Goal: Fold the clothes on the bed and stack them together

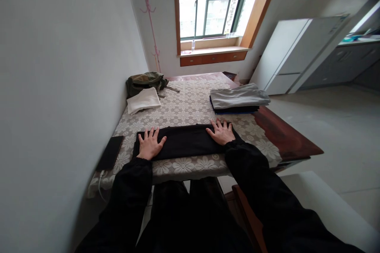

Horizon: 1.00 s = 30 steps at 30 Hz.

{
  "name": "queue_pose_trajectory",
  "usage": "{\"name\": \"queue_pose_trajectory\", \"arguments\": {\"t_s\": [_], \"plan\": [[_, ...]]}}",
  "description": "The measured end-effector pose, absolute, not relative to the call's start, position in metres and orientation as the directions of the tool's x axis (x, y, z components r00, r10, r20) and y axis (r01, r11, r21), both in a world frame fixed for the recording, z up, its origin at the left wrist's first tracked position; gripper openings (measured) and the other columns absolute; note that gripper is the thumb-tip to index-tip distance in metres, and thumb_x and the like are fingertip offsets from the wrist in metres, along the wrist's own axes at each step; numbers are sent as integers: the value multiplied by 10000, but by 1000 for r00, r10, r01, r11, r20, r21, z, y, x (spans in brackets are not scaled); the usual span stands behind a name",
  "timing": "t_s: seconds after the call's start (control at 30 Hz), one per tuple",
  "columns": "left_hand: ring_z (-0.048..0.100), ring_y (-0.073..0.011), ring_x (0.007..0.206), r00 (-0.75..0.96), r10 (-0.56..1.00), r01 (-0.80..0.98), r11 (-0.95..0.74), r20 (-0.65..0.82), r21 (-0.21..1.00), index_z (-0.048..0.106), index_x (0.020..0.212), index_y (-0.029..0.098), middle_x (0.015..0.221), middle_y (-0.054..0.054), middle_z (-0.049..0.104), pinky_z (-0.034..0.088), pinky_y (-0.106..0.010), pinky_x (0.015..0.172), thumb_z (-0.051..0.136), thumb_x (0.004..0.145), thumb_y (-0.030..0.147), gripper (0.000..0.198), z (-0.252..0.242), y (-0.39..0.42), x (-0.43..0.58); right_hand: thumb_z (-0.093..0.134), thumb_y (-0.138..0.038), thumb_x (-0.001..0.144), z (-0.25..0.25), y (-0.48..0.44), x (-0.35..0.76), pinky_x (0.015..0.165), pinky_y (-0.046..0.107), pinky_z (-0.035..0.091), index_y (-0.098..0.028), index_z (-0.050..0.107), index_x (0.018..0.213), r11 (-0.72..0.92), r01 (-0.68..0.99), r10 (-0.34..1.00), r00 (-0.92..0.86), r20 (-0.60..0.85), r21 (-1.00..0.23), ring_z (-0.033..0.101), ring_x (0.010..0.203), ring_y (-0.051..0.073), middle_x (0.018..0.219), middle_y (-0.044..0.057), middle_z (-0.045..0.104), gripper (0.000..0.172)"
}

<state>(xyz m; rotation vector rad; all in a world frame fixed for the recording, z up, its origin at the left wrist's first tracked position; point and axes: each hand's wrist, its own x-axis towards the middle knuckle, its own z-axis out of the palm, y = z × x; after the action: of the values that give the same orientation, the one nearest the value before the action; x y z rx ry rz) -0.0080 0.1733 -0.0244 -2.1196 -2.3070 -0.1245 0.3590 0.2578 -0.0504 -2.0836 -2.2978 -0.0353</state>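
Observation:
A folded black garment [184, 141] lies as a long flat strip along the near side of the table; its exact kind cannot be made out. My left hand [150, 144] rests on its left end, fingers spread and palm down. On the right end lies my right hand [221, 132], also flat with the fingers apart. Beyond my right hand sits a stack of folded clothes [237, 98], grey on top with black and blue layers beneath. A folded white cloth [144, 100] is farther back on the left.
Under everything is a flower-patterned lace tablecloth [182, 106] on a reddish wooden table [285, 134]. An olive backpack [147, 82] leans by the left wall. A black tablet-like device [110, 153] with a white cable lies at the left edge. A wooden chair [249, 217] stands close at my right.

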Motion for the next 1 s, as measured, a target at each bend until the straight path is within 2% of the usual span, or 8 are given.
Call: {"name": "queue_pose_trajectory", "arguments": {"t_s": [0.2, 0.3, 0.43, 0.67, 0.8, 0.9, 1.0], "plan": [[249, -406, 1578, -68, 995, 997, 65, 68, 51, 329, 1655, 226, 1711, -120, 331, 190, -711, 1231, 298, 1021, 668, 774, -22, 169, -7, 233, -717, 1010, -44, 250, 359, 1197, 759, 179, -293, 227, 1688, 234, 972, 972, -233, 37, -36, 221, 1577, 425, 1752, 69, 227, 800], [227, -394, 1588, -56, 996, 998, 53, 67, 41, 306, 1663, 228, 1716, -119, 320, 198, -694, 1236, 303, 1022, 663, 775, -24, 165, -7, 252, -700, 1014, -42, 245, 358, 1206, 755, 170, -282, 217, 1691, 234, 972, 972, -234, 25, -29, 199, 1583, 424, 1753, 54, 226, 797], [215, -385, 1593, -51, 997, 998, 48, 66, 34, 284, 1671, 235, 1727, -110, 295, 182, -677, 1248, 314, 1023, 657, 773, -25, 160, -6, 269, -677, 1020, -45, 236, 355, 1216, 735, 173, -264, 204, 1695, 215, 977, 976, -215, 46, -6, 181, 1587, 433, 1748, 76, 243, 794], [179, -364, 1609, -40, 997, 998, 37, 68, 42, 251, 1680, 205, 1741, -97, 255, 112, -649, 1278, 271, 1027, 672, 803, -28, 150, -3, 348, -698, 1003, -49, 208, 356, 1235, 694, 174, -279, 243, 1687, 299, 954, 949, -300, 101, 23, 193, 1590, 422, 1753, 109, 221, 809], [151, -362, 1617, -27, 996, 999, 24, 84, 31, 241, 1682, 198, 1746, -103, 234, 108, -641, 1283, 273, 1031, 663, 801, -34, 138, -2, 348, -664, 1015, -50, 197, 357, 1245, 680, 175, -269, 272, 1681, 317, 948, 941, -317, 116, 21, 180, 1595, 417, 1757, 90, 207, 778], [144, -378, 1616, -18, 997, 999, 15, 78, 33, 231, 1685, 211, 1748, -115, 227, 108, -654, 1277, 275, 1032, 663, 796, -34, 133, 1, 341, -649, 1019, -50, 194, 357, 1244, 698, 170, -278, 274, 1680, 326, 945, 940, -326, 104, 12, 148, 1599, 426, 1762, 41, 191, 761], [146, -432, 1606, -13, 999, 999, 10, 49, 48, 268, 1677, 254, 1751, -136, 210, 123, -715, 1243, 294, 1024, 678, 779, -32, 136, 11, 355, -658, 1011, -47, 195, 351, 1219, 752, 164, -314, 257, 1681, 323, 947, 943, -322, 80, 1, 126, 1595, 458, 1762, 10, 189, 760]]}}
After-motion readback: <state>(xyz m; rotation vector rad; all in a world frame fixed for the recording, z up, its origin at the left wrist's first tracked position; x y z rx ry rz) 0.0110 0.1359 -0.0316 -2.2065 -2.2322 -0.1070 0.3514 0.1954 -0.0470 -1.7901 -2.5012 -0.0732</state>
